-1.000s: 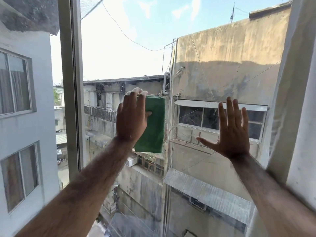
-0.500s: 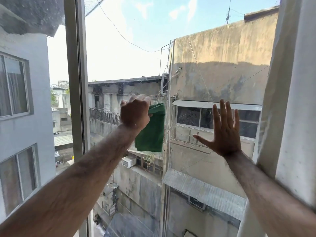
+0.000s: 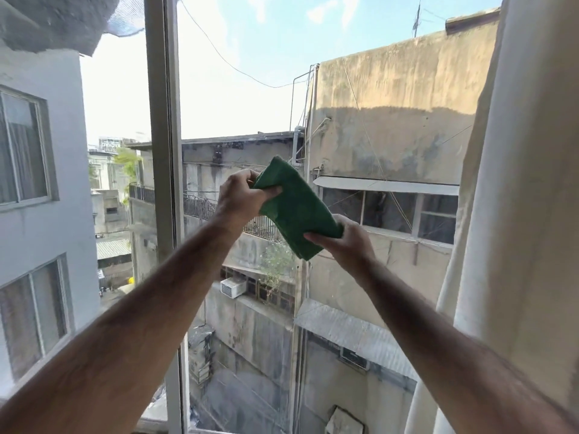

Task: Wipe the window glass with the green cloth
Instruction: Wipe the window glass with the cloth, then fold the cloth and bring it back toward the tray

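Note:
A folded green cloth (image 3: 294, 208) hangs tilted in the air in front of the window glass (image 3: 250, 89), held by both hands. My left hand (image 3: 241, 195) pinches its upper left end. My right hand (image 3: 344, 242) grips its lower right end, thumb on the near face. The cloth is off the pane; neither palm touches the glass. Both forearms reach up from the bottom of the view.
A pale vertical window frame bar (image 3: 164, 151) runs down left of my left arm. A cream curtain (image 3: 526, 214) hangs along the right side. Beyond the glass are concrete buildings, wires and an alley far below.
My left hand bunched the cloth and pulled it off the glass. My right hand left the pane, moved left and took hold of the cloth's lower end. The view shifted left.

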Tool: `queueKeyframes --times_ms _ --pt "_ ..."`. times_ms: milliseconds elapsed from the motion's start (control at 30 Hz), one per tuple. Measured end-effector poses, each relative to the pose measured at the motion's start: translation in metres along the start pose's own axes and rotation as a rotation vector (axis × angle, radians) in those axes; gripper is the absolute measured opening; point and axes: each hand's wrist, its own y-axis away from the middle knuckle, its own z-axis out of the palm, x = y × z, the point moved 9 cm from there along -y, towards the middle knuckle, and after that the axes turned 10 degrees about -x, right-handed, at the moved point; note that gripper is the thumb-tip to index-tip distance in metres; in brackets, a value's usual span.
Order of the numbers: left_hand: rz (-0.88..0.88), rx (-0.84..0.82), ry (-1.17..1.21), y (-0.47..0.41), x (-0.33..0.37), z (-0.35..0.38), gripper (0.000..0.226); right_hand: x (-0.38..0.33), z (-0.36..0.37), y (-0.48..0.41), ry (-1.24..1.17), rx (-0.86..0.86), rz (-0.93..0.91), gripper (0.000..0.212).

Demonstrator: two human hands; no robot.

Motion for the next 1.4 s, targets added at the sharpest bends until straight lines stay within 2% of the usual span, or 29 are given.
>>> queueKeyframes --times_ms 100,167,267,433,500,567,667,833,933,1100,1267,1400 --pt "-0.125 -0.046 0.221 0.014 -0.027 -0.009 0.043 0.015 0.008 0.013 -0.477 0.015 0.106 0.034" --pt "-0.212 -0.087 0.389 0.03 -0.046 -0.009 0.043 0.014 0.013 0.024 -0.646 0.008 0.147 0.033" --pt "-0.318 -0.151 0.613 0.055 -0.079 -0.003 0.04 0.018 0.022 0.037 -0.747 -0.017 0.207 0.036" --pt "-0.44 -0.261 0.838 0.105 -0.141 0.016 0.03 0.049 0.054 0.065 -0.735 -0.047 0.31 0.035" --pt "-0.501 -0.261 0.844 0.128 -0.171 0.024 0.015 0.07 0.074 0.081 -0.737 -0.067 0.352 0.025" --pt "-0.555 -0.228 0.811 0.149 -0.201 0.031 0.003 0.09 0.095 0.101 -0.725 -0.082 0.405 0.025" --pt "-0.646 -0.178 0.733 0.187 -0.248 0.045 0.008 0.131 0.135 0.139 -0.722 -0.105 0.53 0.043" --pt "-0.807 -0.171 0.684 0.254 -0.331 0.07 0.009 0.205 0.201 0.205 -0.708 -0.12 0.721 0.017" --pt "-0.906 -0.191 0.658 0.292 -0.383 0.087 0.008 0.246 0.239 0.246 -0.713 -0.105 0.829 0.017" --pt "-1.058 -0.277 0.556 0.38 -0.481 0.121 0.009 0.321 0.311 0.341 -0.707 -0.095 0.996 0.013" --pt "-1.169 -0.396 0.464 0.468 -0.562 0.15 0.01 0.375 0.371 0.44 -0.689 -0.026 1.046 0.006" --pt "-1.229 -0.507 0.397 0.532 -0.623 0.173 0.012 0.421 0.416 0.527 -0.63 -0.024 1.155 0.015"
